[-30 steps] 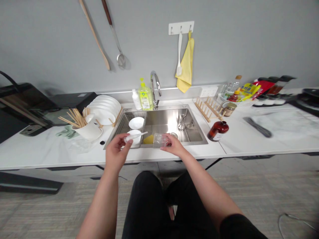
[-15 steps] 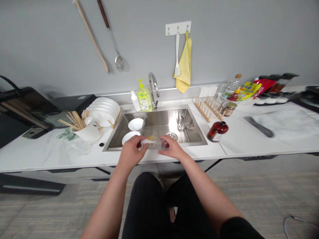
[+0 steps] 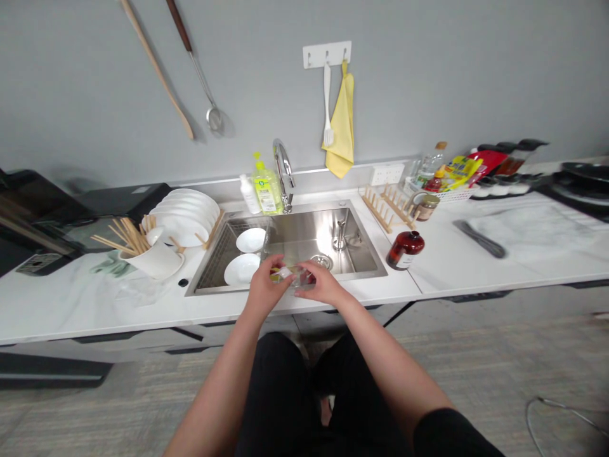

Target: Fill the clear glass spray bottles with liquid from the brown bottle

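Over the front edge of the steel sink [image 3: 352, 277], a small clear container [image 3: 299, 275] with a whitish end and something yellow in or on it lies between my two hands. My left hand [image 3: 269, 283] is closed on its left, whitish end. My right hand [image 3: 321, 284] grips its right side, thumb and fingers curled round it. Its exact shape is too blurred to tell. Left of my left hand, a white bowl [image 3: 242, 269] and a second white bowl [image 3: 251, 240] rest in the wire rack in the sink.
Around the sink stand a faucet [image 3: 285, 171], a green soap bottle [image 3: 267, 190], a brown bottle [image 3: 405, 250] and a wooden rack [image 3: 387, 209]. To the left are white plates [image 3: 183, 219] and a chopstick holder [image 3: 157, 259]. A grey-handled tool [image 3: 480, 238] lies right.
The view has shifted, so the counter items appear further left. My left hand has moved closer to my right hand, and the container between them looks turned.
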`<state>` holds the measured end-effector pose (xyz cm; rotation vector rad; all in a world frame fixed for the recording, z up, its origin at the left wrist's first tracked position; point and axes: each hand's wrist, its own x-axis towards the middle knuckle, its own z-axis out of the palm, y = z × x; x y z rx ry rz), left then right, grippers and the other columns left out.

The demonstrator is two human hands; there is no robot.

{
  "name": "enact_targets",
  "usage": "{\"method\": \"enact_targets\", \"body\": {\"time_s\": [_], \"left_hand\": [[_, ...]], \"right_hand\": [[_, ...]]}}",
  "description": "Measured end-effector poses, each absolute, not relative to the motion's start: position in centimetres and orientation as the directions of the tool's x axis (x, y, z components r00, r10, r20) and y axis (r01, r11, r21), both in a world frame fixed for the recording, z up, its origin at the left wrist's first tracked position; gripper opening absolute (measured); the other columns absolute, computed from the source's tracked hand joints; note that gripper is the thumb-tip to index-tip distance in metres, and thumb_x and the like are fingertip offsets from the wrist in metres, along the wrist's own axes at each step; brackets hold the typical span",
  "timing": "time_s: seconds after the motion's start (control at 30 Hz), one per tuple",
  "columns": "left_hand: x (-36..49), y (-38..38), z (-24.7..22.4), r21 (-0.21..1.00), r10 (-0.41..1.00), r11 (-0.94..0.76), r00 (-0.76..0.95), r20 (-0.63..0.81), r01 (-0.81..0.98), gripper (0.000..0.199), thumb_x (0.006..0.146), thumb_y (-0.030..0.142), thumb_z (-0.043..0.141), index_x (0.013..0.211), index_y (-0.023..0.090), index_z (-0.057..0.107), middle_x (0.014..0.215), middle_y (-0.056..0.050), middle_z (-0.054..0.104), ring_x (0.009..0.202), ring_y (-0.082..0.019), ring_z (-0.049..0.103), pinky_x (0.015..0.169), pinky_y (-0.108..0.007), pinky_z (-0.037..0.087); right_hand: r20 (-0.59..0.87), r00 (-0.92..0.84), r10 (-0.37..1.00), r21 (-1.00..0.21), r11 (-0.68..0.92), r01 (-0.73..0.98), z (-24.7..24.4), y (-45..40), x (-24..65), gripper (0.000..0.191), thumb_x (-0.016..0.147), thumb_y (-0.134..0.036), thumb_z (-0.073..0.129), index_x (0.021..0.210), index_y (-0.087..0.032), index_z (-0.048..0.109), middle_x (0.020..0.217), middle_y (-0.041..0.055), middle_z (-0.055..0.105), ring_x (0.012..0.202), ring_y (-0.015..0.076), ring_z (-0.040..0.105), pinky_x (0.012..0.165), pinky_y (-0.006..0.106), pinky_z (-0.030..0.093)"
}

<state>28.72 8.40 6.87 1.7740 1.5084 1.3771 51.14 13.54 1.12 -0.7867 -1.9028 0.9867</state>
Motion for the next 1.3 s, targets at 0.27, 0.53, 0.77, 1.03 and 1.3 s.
{"method": "enact_targets", "body": {"time_s": [0.27, 0.53, 0.77, 1.03, 1.3], "left_hand": [[28.4, 8.8, 5.8, 0.871, 0.887, -0.457, 0.018, 0.461, 0.18, 0.097, 0.083, 0.027, 0.09, 0.17, 0.031, 0.047, 0.147, -0.013, 0.074, 0.146, -0.034, 0.068, 0.127, -0.054, 0.051], [28.7, 9.0, 5.6, 0.868, 0.881, -0.465, -0.002, 0.472, 0.173, 0.08, 0.089, 0.031, 0.086, 0.162, 0.028, 0.054, 0.141, -0.013, 0.074, 0.136, -0.031, 0.07, 0.12, -0.049, 0.053], [28.9, 9.0, 5.5, 0.85, 0.891, -0.444, 0.035, 0.453, 0.284, 0.074, 0.091, 0.024, 0.079, 0.16, 0.028, 0.053, 0.13, -0.009, 0.076, 0.119, -0.026, 0.073, 0.111, -0.046, 0.055], [29.3, 9.2, 4.3, 0.889, 0.889, -0.382, -0.163, 0.428, 0.251, 0.07, 0.083, 0.037, 0.095, 0.144, 0.025, 0.062, 0.114, -0.006, 0.075, 0.112, -0.026, 0.076, 0.11, -0.046, 0.059], [29.1, 8.9, 3.8, 0.915, 0.907, -0.377, -0.142, 0.395, 0.142, 0.087, 0.08, 0.04, 0.098, 0.156, 0.027, 0.056, 0.133, -0.011, 0.076, 0.124, -0.029, 0.077, 0.113, -0.048, 0.062]], "right_hand": [[0.329, -0.465, 0.822, -0.912, 0.404, 0.067, 0.7, 14.0, 51.1, 0.082, 0.075, -0.053, 0.104, 0.147, -0.03, 0.072, 0.135, 0.0103, 0.077, 0.1, 0.0259, 0.075, 0.083, 0.038, 0.063], [0.331, -0.472, 0.817, -0.915, 0.4, 0.05, 0.3, 14.2, 51.1, 0.083, 0.076, -0.051, 0.104, 0.148, -0.028, 0.071, 0.135, 0.0106, 0.076, 0.101, 0.0256, 0.075, 0.084, 0.038, 0.063], [0.372, -0.482, 0.793, -0.877, 0.47, 0.097, 0.7, 13.8, 51.2, 0.084, 0.075, -0.049, 0.105, 0.148, -0.025, 0.072, 0.132, 0.011, 0.076, 0.097, 0.0241, 0.073, 0.083, 0.038, 0.062], [0.396, -0.478, 0.784, -0.861, 0.498, 0.103, 0.7, 13.9, 51.2, 0.082, 0.076, -0.049, 0.105, 0.147, -0.025, 0.073, 0.132, 0.0112, 0.077, 0.094, 0.0228, 0.072, 0.082, 0.036, 0.061], [0.371, -0.483, 0.794, -0.89, 0.451, 0.058, 0.1, 14.1, 51.0, 0.082, 0.076, -0.052, 0.105, 0.148, -0.026, 0.072, 0.136, 0.0112, 0.076, 0.096, 0.0227, 0.072, 0.082, 0.036, 0.061]]}}
